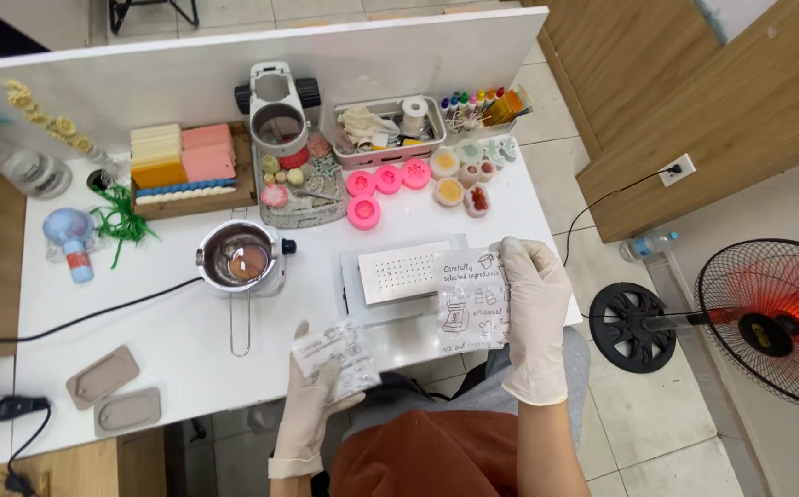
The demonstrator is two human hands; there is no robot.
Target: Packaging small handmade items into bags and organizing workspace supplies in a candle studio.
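Pink moulds (387,189) and a melting pot (238,260) crowd the white table (169,340) beyond my gloves. My right hand (533,304) pinches a printed clear pouch (471,299) over the table edge; my left hand (312,405) grips a smaller pouch (335,354).

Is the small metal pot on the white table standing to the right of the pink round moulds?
No, the metal pot stands to the left of the pink round moulds, lower on the white table.

Both hands in thin, matt, cream rubber gloves: left hand (312,405), right hand (534,308). Each grips a crinkly printed bag, glossy clear film: small bag (337,354), large bag (473,299). Table (169,340) smooth white laminate. Melting pot (238,258) shiny metal. Pink moulds (386,180) soft matt silicone. Tray (192,204) bare wood.
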